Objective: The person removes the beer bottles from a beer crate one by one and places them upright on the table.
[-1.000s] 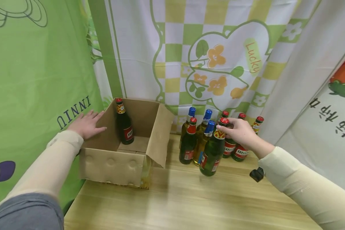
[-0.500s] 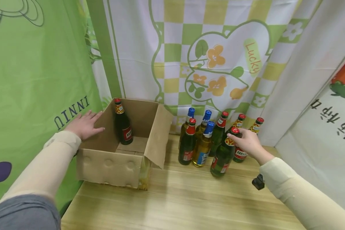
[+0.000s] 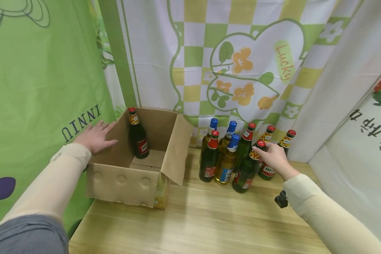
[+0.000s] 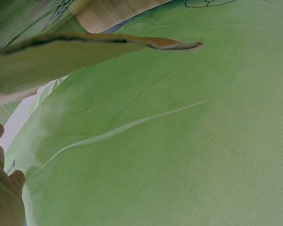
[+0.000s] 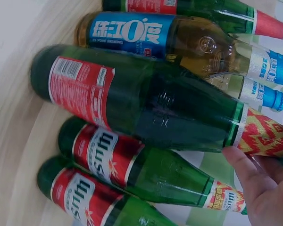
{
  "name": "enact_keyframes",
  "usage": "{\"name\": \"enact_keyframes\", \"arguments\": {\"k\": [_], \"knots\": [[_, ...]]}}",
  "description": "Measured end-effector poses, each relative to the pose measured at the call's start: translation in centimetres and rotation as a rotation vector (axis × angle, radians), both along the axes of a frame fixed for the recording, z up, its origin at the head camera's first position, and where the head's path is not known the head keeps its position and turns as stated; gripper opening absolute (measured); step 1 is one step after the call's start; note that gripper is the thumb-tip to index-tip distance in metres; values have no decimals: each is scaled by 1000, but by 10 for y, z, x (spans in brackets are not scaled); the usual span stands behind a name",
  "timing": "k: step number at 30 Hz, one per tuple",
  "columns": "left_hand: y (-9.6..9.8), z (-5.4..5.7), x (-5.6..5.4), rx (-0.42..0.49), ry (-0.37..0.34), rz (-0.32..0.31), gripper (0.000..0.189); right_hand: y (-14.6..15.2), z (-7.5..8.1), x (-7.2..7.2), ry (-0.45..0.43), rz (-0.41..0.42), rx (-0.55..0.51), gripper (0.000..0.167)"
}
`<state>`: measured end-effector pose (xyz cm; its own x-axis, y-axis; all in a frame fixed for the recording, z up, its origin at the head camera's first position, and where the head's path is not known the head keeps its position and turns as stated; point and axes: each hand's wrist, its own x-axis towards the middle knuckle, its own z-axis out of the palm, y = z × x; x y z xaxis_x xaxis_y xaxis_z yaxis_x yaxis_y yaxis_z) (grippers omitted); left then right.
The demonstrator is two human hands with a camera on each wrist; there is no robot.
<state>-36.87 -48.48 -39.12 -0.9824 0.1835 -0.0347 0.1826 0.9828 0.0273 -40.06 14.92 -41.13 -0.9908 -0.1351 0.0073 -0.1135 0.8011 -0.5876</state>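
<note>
My right hand (image 3: pixel 274 157) pinches the yellow-and-red patterned neck of a green beer bottle (image 3: pixel 245 174) with a red cap. In the right wrist view, that beer bottle (image 5: pixel 179 103) shows a red back label, and my fingers (image 5: pixel 247 169) are at its neck. Whether its base touches the table, I cannot tell. Over the left edge of an open cardboard box (image 3: pixel 124 185) lies my left hand (image 3: pixel 95 138), fingers spread and straight. Inside the box, another green beer bottle (image 3: pixel 138 139) stands near the left back corner. The left wrist view catches only part of my left hand (image 4: pixel 4 188).
Left of the held bottle stand amber bottles (image 3: pixel 225 165) with blue caps and a green bottle (image 3: pixel 209 162). More green bottles (image 3: pixel 268 171) stand behind, close to the patterned curtain (image 3: pixel 193 74). A box flap (image 3: pixel 177 151) sticks out toward the bottles. Green cloth (image 3: pixel 50 88) hangs at left.
My right hand has shifted the held beer bottle a little to the right, away from the amber bottles, mostly in the first half second. My left hand stays at the box edge.
</note>
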Motion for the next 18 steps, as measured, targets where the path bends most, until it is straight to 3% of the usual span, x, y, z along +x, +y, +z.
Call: {"name": "enact_keyframes", "arguments": {"k": [13,18], "knots": [[1,6,1,-28,-3,-1,86,-8,-9,-16,84,-42,6,62],[2,4,-2,-39,-5,-9,85,-11,-11,-18,50,-35,-20,65]]}}
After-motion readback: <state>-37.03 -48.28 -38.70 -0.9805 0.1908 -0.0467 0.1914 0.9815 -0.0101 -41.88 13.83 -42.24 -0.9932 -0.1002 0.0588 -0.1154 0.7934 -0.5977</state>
